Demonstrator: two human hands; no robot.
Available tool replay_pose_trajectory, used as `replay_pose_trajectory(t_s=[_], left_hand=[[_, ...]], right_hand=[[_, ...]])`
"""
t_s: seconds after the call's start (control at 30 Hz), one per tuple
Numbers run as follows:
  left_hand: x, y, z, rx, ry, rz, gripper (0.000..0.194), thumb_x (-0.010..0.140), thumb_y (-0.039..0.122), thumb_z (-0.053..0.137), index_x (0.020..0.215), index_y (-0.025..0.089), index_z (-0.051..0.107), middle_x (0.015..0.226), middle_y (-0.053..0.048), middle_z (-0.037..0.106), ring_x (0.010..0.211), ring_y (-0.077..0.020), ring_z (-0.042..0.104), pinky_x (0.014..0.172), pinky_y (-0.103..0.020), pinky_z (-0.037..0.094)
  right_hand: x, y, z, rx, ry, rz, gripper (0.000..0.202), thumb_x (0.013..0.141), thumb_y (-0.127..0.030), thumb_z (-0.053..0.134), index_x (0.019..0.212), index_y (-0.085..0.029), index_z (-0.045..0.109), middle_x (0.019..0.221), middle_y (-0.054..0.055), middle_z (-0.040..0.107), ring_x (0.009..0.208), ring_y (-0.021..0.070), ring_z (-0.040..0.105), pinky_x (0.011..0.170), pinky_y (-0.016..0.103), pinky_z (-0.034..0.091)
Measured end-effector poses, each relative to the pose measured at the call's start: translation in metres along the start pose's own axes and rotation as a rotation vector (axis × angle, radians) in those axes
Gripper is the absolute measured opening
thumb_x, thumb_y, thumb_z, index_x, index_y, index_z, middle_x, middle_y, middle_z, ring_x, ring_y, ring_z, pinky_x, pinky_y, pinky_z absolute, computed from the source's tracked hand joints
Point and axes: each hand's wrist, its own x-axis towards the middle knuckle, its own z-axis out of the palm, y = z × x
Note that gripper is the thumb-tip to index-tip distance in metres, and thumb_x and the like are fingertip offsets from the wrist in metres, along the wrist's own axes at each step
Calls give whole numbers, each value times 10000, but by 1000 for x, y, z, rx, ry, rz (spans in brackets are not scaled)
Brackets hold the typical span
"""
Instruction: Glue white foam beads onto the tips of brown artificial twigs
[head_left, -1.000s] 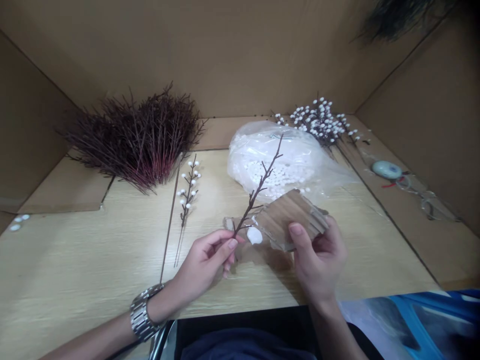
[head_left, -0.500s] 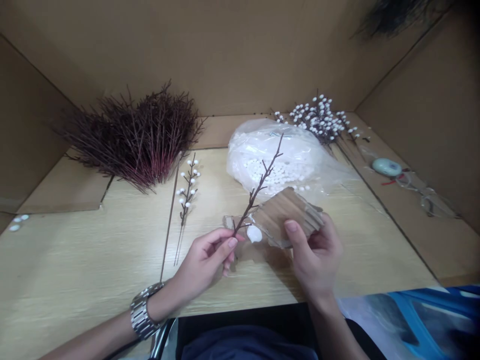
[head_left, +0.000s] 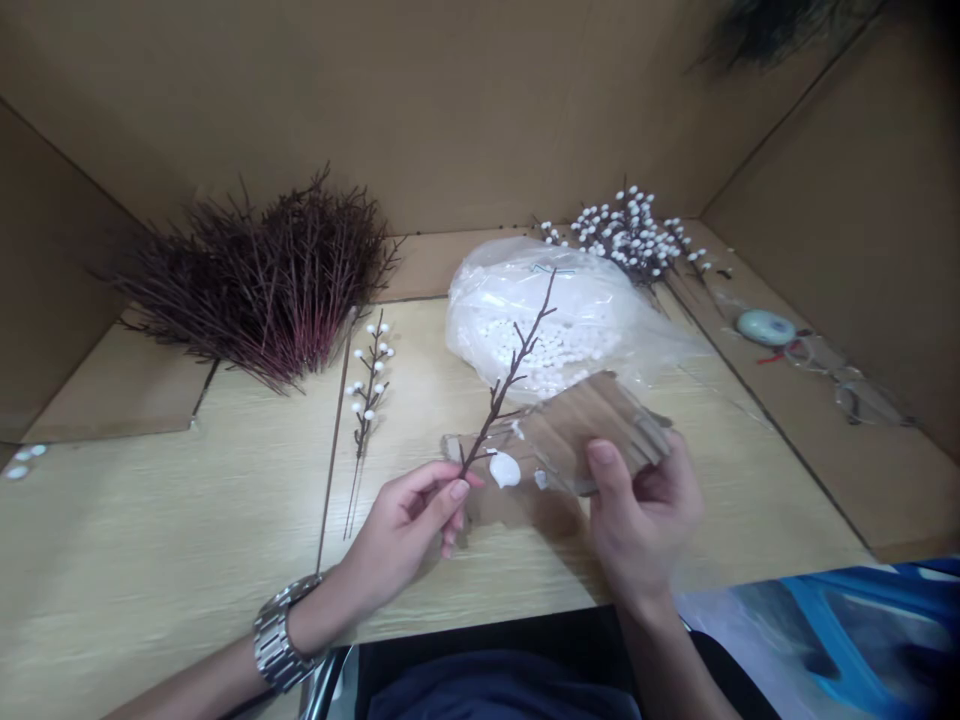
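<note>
Pinched at its lower end in my left hand (head_left: 420, 515) is a bare brown artificial twig (head_left: 504, 390), slanting up to the right. My right hand (head_left: 641, 520) grips a torn piece of corrugated cardboard (head_left: 589, 425), thumb on top, just right of the twig and apart from its upper part. Beneath them a white blob of what looks like glue (head_left: 505, 469) lies on another brown piece (head_left: 525, 510), mostly covered in shadow. To the left, a twig with white berries (head_left: 369, 385) rests on the table. Behind the twig sits a clear plastic bag (head_left: 540, 300) of small white balls.
A large bundle of bare brown twigs (head_left: 277, 285) lies at the back left. Berried twigs (head_left: 630, 235) are heaped at the back right. Along the right stand a pale green oval object (head_left: 765, 327) and glasses (head_left: 847, 385). Cardboard walls (head_left: 465, 110) enclose the table.
My right hand has moved the cardboard slightly right, away from the twig's base, uncovering more around the white blob. The left hand keeps its hold. The whole view has shifted a little.
</note>
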Motion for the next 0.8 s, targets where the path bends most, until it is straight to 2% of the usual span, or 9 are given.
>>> replay_pose_trajectory(t_s=[0.07, 0.17, 0.37, 0.63, 0.8], left_hand=[[0, 1, 0, 7, -3, -5, 276, 965, 427, 645, 1017, 161, 699, 663, 37, 582, 522, -76, 521, 494, -182, 463], [-1, 3, 1, 26, 2, -10, 291, 961, 432, 649, 1009, 152, 712, 647, 35, 586, 508, -76, 525, 489, -183, 461], [0, 5, 2, 1, 21, -3, 330, 922, 455, 695, 993, 135, 733, 607, 29, 583, 510, -92, 527, 470, -187, 462], [-1, 5, 2, 16, 27, 4, 320, 919, 450, 703, 988, 140, 745, 604, 28, 584, 507, -87, 526, 469, -180, 465], [-1, 5, 3, 10, 21, 10, 322, 923, 446, 699, 1003, 138, 749, 603, 29, 581, 498, -84, 522, 466, -179, 455]], right_hand=[[3, 2, -2, 3, 89, 3, 147, 855, -311, 767, 903, -205, 678, 722, -20, 617, 622, 138, 562, 568, 255, 444], [6, 5, -3, 14, 132, 31, 153, 856, -313, 769, 919, -203, 684, 724, -17, 628, 621, 136, 561, 566, 250, 451], [6, 5, -2, 8, 71, 87, 171, 855, -327, 768, 924, -193, 688, 800, -3, 668, 706, 141, 625, 614, 243, 510], [6, 1, -1, 2, 7, 116, 165, 866, -335, 755, 859, -195, 667, 708, -33, 597, 611, 115, 557, 538, 223, 477], [6, 2, -2, -7, 26, 99, 177, 870, -355, 749, 863, -200, 665, 721, -28, 606, 632, 120, 576, 547, 231, 481]])
